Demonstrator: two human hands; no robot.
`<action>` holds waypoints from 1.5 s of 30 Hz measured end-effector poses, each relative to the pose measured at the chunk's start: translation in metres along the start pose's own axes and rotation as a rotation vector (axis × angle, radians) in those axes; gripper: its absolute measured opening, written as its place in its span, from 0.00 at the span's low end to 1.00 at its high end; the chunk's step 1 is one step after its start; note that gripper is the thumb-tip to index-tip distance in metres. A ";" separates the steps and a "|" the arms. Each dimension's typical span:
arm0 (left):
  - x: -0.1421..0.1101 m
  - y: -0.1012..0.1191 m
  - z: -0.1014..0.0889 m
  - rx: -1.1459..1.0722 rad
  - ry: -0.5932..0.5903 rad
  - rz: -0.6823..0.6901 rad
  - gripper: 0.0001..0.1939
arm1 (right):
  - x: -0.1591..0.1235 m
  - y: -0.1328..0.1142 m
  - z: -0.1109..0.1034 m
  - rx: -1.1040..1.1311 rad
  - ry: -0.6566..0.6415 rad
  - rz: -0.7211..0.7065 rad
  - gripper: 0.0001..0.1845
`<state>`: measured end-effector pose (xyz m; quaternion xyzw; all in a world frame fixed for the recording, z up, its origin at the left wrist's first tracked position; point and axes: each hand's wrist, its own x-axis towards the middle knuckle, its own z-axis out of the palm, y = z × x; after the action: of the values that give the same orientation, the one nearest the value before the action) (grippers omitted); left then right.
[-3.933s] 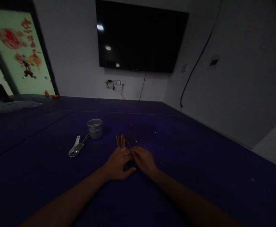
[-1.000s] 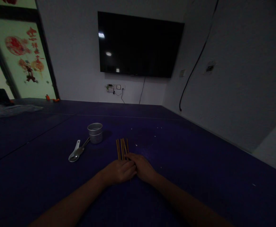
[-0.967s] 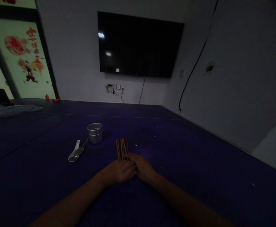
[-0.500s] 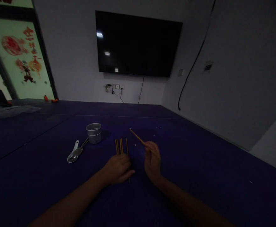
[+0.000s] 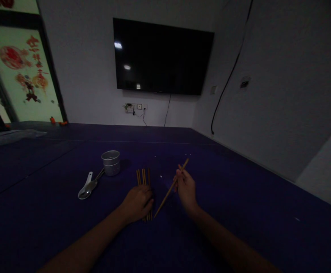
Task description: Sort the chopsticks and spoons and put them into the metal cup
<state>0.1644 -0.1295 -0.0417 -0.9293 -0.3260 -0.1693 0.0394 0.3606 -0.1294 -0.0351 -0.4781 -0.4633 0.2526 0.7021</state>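
Several wooden chopsticks [image 5: 143, 175] lie side by side on the dark blue surface [image 5: 239, 227]. My left hand [image 5: 137, 203] rests over them with its fingers curled round their middle; the covered part of the sticks is hidden. A single chopstick [image 5: 167, 194] is pinched in my right hand [image 5: 186, 188], to the right of the bundle. It slants, with the thin end low and left, close to the bundle's lower ends, and the thicker end up and right above my fingers.
On the left stands a metal cup [image 5: 111, 163]. Beside it a metal spoon [image 5: 92, 185] overlaps a white spoon [image 5: 88, 179]. Small white bits [image 5: 161, 176] are scattered on the surface. Beyond, a television [image 5: 162, 57] hangs on the wall.
The chopstick in my right hand has swung round: its far end pointed up and left, and now one end points down and left. Under my left hand the chopsticks lie closer together.
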 end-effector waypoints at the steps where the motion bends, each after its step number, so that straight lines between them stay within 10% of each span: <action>1: 0.000 0.001 -0.001 0.003 -0.005 -0.006 0.11 | 0.000 0.007 0.002 -0.001 -0.050 0.015 0.30; 9: 0.001 0.000 0.002 0.007 -0.020 0.004 0.09 | -0.011 0.058 0.017 -0.069 -0.372 0.065 0.34; 21: 0.002 -0.002 0.005 0.002 0.059 -0.137 0.10 | -0.028 0.021 0.015 -0.717 -0.797 -0.455 0.15; 28: 0.004 -0.005 0.000 0.146 0.029 -0.472 0.15 | -0.031 0.022 0.013 -0.815 -0.823 -0.459 0.20; 45: -0.001 -0.015 0.016 0.097 -0.011 -0.383 0.20 | -0.033 0.014 0.012 -0.855 -0.942 -0.458 0.24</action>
<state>0.1590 -0.1153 -0.0578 -0.8481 -0.5050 -0.1526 0.0496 0.3362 -0.1447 -0.0603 -0.4425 -0.8686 0.0734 0.2103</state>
